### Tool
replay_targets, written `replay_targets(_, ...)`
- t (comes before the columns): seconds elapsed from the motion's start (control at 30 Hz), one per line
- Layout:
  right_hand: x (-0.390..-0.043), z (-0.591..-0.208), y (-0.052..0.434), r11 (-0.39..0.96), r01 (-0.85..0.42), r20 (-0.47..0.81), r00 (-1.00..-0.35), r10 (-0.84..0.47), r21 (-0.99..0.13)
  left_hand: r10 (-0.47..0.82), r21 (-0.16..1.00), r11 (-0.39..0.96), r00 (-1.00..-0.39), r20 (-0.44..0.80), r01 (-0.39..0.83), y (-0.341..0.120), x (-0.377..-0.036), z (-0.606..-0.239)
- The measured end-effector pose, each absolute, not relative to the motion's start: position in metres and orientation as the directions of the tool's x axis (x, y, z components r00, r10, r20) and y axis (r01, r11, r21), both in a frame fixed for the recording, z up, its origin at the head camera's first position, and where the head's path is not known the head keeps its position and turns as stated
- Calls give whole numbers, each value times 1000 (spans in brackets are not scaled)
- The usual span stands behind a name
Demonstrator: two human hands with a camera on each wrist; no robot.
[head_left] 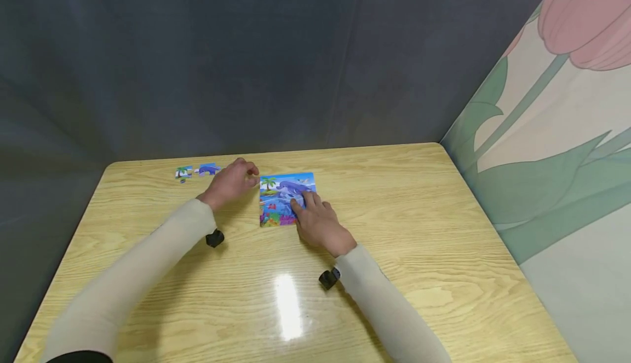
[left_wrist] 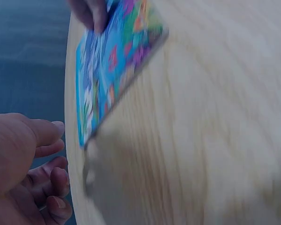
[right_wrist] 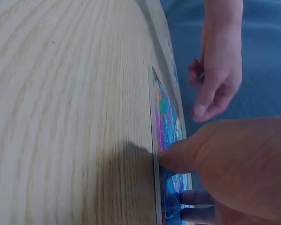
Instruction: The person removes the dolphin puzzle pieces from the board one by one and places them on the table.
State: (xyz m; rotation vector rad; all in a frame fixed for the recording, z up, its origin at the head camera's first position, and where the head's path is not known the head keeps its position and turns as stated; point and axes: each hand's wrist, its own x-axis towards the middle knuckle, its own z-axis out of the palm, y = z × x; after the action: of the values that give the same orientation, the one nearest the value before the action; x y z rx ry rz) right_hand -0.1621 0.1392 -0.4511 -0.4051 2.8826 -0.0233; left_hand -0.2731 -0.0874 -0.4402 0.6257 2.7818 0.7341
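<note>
puzzle | right hand: fingers extended on it | left hand: fingers relaxed, loosely curled beside it

The bare right hand hides the lower-right part of the flat, square, blue dolphin-picture board, blurred in the left wrist view. One tiny dark fragment is too small to identify.

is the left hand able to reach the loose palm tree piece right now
Probably yes: the left hand seems to hold nothing, and the palm tree piece lies uncovered to its left. The dolphin piece between them looks flat enough to pass over.
</note>
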Motion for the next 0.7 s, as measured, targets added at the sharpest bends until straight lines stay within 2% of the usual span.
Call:
replay_targets(0.3,-163,-451,130,963,-268,-253,-931,-263,-14,467,492,781,-882,-53,384,-52,-270,-454)
replay_targets(0.7,-164,-445,128,965,-256,-283,-931,-231,55,443,555,762,-894,-71,333,-10,-272,-465)
